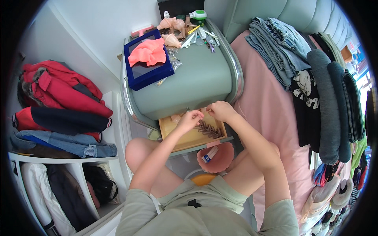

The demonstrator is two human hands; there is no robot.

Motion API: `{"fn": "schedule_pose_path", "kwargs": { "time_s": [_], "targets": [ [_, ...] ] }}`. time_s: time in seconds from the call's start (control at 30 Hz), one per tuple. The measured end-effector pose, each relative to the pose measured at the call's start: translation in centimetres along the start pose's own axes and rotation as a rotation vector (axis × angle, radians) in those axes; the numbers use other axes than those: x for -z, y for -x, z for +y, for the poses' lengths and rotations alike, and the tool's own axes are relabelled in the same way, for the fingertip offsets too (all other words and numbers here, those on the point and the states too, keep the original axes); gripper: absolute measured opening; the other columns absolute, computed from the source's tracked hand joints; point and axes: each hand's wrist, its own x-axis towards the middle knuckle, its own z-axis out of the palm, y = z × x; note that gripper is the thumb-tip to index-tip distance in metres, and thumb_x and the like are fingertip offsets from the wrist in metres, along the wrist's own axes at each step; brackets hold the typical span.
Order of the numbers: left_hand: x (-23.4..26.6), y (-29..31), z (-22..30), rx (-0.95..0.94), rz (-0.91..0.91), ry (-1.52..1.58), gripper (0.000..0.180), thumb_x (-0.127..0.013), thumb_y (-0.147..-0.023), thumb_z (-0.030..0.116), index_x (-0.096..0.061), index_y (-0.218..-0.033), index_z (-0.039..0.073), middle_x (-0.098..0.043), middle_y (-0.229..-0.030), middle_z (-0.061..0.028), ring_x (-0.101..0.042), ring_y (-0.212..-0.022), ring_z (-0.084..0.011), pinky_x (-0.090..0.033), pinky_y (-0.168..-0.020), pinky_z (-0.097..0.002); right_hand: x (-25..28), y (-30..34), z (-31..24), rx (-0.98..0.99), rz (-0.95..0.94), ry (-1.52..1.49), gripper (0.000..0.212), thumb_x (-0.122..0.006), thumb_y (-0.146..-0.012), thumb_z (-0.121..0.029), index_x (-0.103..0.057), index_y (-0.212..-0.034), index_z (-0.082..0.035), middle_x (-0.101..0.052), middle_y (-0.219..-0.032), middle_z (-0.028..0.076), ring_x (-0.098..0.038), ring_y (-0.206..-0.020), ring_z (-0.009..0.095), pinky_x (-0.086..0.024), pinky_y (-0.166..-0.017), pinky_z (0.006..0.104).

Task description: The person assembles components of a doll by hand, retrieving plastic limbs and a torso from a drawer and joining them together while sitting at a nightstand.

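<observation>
Both hands are over a pulled-out drawer (179, 142) with a light wood-coloured inside, in a grey-green nightstand (189, 74). My left hand (191, 119) is closed, its fingertips pinched at the drawer's middle; what they hold, if anything, I cannot make out. Close on its right, my right hand (220, 111) has thumb and fingers pinched together, their content too small to name. Below the hands, several small brown tube-shaped pieces (210, 131) lie in a row in the drawer's right part. A small pale pink item (176, 117) shows at the drawer's back left.
A blue box (170, 67) with coral cloth (147, 52) sits on the nightstand, beside pink funnel-shaped pieces (172, 40) and a green-and-white bottle (198, 16). A pink scalloped bin (220, 157) stands below the drawer. Folded jeans (271, 51) lie on the pink bed (260, 102); clothes shelves (67, 159) stand left.
</observation>
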Motion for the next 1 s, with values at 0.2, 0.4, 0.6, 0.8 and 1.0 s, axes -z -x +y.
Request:
{"fn": "schedule_pose_path", "kwargs": {
  "time_s": [0.2,0.4,0.6,0.8,1.0],
  "targets": [
    [2.5,2.3,2.3,-0.112,0.052,0.032,0.014,-0.048,-0.085,0.009,-0.057,-0.091,0.002,-0.060,-0.086,-0.0041,-0.055,-0.069,-0.0093,-0.046,-0.062,-0.0221,4.2,1.8,-1.8,0.033,0.100,-0.193,0.016,-0.057,-0.074,-0.017,-0.067,-0.084,-0.010,-0.064,-0.076,0.013,-0.061,-0.072,0.027,-0.049,-0.068,0.0361],
    [3.7,3.4,5.5,-0.177,0.051,-0.002,0.016,-0.045,-0.088,0.013,-0.055,-0.098,0.006,-0.058,-0.090,-0.0015,-0.055,-0.071,-0.0071,-0.045,-0.062,-0.0202,6.9,2.9,-3.5,0.027,0.166,-0.401,0.015,-0.059,-0.073,-0.017,-0.067,-0.082,-0.009,-0.064,-0.072,0.010,-0.062,-0.069,0.023,-0.049,-0.065,0.0325],
    [3.6,3.5,9.0,-0.251,0.114,0.001,0.027,-0.047,-0.086,0.010,-0.046,-0.113,0.008,-0.055,-0.098,-0.0041,-0.055,-0.075,-0.0091,-0.045,-0.065,-0.0220,8.5,2.1,-4.2,-0.002,0.248,-0.635,0.014,-0.064,-0.071,-0.017,-0.067,-0.080,-0.007,-0.065,-0.069,0.008,-0.063,-0.064,0.017,-0.049,-0.061,0.0280],
    [4.6,1.3,10.1,-0.391,0.301,-0.081,0.041,-0.053,-0.082,0.011,-0.040,-0.120,0.009,-0.050,-0.107,-0.0098,-0.057,-0.081,-0.0147,-0.046,-0.069,-0.0271,9.0,-0.4,-4.8,0.020,0.353,-0.758,0.017,-0.065,-0.072,-0.020,-0.067,-0.080,-0.005,-0.065,-0.069,0.008,-0.062,-0.062,0.015,-0.048,-0.060,0.0266],
    [5.8,-2.4,11.5,-0.484,0.528,-0.006,0.059,-0.056,-0.079,0.012,-0.027,-0.130,0.006,-0.036,-0.121,-0.0177,-0.051,-0.096,-0.0220,-0.045,-0.078,-0.0320,10.4,-3.5,-5.2,0.034,0.454,-0.759,0.021,-0.065,-0.072,-0.024,-0.067,-0.082,-0.005,-0.065,-0.071,0.009,-0.064,-0.063,0.017,-0.049,-0.060,0.0280]
  ]
}}
